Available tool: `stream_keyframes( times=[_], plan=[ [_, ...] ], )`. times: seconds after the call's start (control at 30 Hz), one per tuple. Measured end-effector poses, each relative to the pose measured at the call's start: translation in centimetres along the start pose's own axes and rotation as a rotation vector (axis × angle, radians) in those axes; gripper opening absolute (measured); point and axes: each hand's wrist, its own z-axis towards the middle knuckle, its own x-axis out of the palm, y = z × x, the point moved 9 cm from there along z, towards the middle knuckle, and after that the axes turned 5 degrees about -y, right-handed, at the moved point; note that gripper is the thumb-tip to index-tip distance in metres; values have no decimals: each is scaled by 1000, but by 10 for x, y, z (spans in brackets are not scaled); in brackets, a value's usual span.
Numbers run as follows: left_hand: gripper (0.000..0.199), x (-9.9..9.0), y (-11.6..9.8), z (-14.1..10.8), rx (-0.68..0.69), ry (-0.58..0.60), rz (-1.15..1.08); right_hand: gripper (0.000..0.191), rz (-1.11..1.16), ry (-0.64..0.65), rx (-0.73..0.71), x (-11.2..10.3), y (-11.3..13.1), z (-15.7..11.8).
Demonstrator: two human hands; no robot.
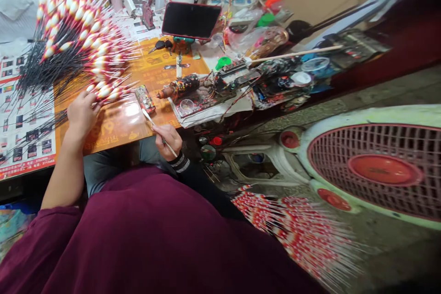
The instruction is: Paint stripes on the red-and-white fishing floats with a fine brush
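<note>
As you sat over the orange printed mat (119, 124), your right hand (167, 141) was pinched narrow around a slim white stick (155, 131), its flattened tip angled forward toward a small paint-spattered box (144, 99) just beyond your fingertips. Your left hand (81, 115) lay curled at the near edge of a large fan of red-and-white fishing floats (79, 41), its fingers (92, 103) touching the closest floats, though whether they gripped any could not be told. The floats' thin black stems splayed away from that hand across a printed sheet (29, 115) on its far side. Ahead of your right hand lay a paint-caked rotary tool (179, 86), and farther forward stood a phone on a small stand (190, 20), with a car key (160, 45) beside it. Your grey trousers (103, 172) showed between your hands, below the maroon top (138, 234) that covered your arms. Off past your right forearm, a second bunch of red-and-white floats (292, 234) lay near a floor fan with a red grille (374, 165).
</note>
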Motion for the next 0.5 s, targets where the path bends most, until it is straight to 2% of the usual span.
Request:
stream_keyframes(
  times=[0.2, 0.33, 0.5],
  plan=[
    [18, -21, -39, -19, 140, 30, -66, 34, 49, 19, 18, 2, -3, 1],
    [19, -20, -52, -27, 195, 37, -105, 34, 48, 3, -9, 0, -2, 2],
    [27, -15, -49, -29, 157, 14, -26, 33, -1, 39, 25, 4, -6, 0]
  ],
)
